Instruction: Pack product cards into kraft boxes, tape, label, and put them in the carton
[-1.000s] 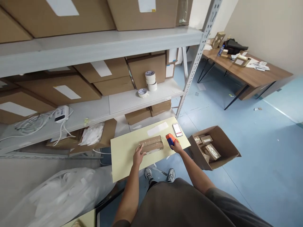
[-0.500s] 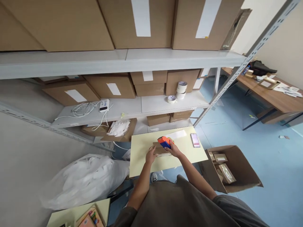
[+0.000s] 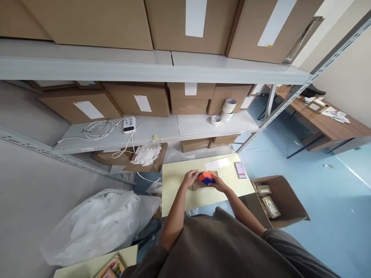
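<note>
My right hand (image 3: 219, 183) is wrapped round an orange and blue tape dispenser (image 3: 206, 178), which it holds over a small cardboard box (image 3: 197, 185) on the pale yellow table (image 3: 174, 197). My left hand (image 3: 190, 178) is at the left end of the dispenser, above the box's left side. Its fingers are pressed together; whatever they pinch is too small to make out. The dispenser and my hands cover much of the box. Behind them on the tabletop lies a white sheet (image 3: 217, 163), with a blurred purple-and-white item (image 3: 240, 170) at the right.
A shelf (image 3: 162, 129) at the back bears cartons, rolls of white tape (image 3: 227, 109) and a white power strip (image 3: 129, 125) with its cable. An open carton (image 3: 290, 200) with small boxes stands on the floor at right. A full plastic bag (image 3: 107, 224) is at left.
My left hand has moved up from the box's left side to the front of the tape dispenser. The dispenser, still in my right hand, sits a little lower over the box. The view has shifted.
</note>
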{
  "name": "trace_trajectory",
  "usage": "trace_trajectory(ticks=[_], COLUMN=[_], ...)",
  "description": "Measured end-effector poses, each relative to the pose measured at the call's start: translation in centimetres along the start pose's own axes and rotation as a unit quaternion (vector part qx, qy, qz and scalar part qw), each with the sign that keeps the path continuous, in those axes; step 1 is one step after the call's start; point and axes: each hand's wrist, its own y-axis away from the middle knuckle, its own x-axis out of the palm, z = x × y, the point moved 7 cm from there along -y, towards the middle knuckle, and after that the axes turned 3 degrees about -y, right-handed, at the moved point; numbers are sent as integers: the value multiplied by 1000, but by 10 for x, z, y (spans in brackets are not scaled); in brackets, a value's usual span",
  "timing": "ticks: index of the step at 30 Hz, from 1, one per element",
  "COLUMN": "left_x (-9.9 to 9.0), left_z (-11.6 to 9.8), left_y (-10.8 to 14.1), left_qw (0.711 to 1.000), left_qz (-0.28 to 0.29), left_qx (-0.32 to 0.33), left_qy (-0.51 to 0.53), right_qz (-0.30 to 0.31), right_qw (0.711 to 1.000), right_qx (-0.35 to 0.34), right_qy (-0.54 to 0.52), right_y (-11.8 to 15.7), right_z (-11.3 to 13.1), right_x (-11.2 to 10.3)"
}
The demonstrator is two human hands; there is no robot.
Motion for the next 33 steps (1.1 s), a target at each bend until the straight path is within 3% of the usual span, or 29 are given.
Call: trace_trajectory(ticks=[3, 9, 16, 23, 28, 33], left_x=[11, 13, 22, 10, 2, -34], left_z=[-13, -26, -40, -66, -75, -68], left_y=[-8, -1, 8, 28, 36, 42], left_qw=[999, 999, 997, 976, 965, 950], left_qz=[39, -48, -51, -203, -246, -299], left_qx=[3, 16, 16, 53, 44, 0], left_qy=[5, -11, 57, -62, -84, -86], right_qz=[20, -1, -24, 19, 40, 68], right_qw=[1000, 998, 997, 993, 993, 990], right_qx=[-6, 0, -31, -30, -32, -7], right_qy=[9, 57, 73, 109, 106, 123], right_y=[2, 5, 10, 1, -4, 2], right_z=[2, 7, 21, 34, 42, 26], right_x=[-3, -12, -32, -50, -66, -90])
